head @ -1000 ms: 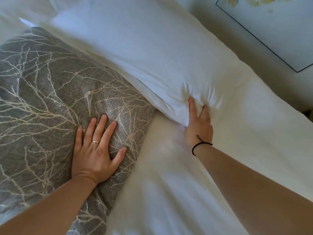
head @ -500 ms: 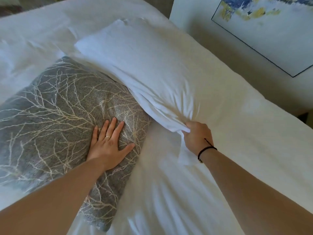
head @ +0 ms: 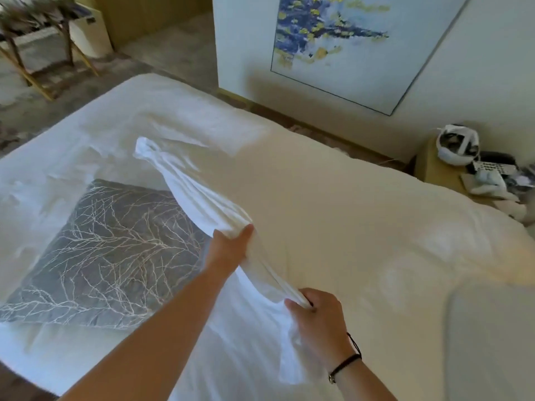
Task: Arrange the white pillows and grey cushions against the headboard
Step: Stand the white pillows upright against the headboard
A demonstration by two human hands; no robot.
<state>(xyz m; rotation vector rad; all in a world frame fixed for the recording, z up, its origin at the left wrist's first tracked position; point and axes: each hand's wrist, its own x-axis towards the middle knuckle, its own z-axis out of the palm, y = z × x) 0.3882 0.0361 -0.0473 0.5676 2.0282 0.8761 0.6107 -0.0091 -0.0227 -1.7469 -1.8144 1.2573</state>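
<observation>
Head | left hand (head: pixel 228 244) left grey cushion (head: pixel 110 256) | both grip white pillow (head: pixel 202 195), right hand (head: pixel 318 316) at corner

left hand (head: pixel 231 246) gripping, right hand (head: pixel 317 315) pinching

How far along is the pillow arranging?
Early on. Nothing looks placed yet: the grey cushion lies flat on the bed. In hand: the left hand and right hand both grip a white pillow, lifted. Left: setting pillow and cushion against the headboard.
</observation>
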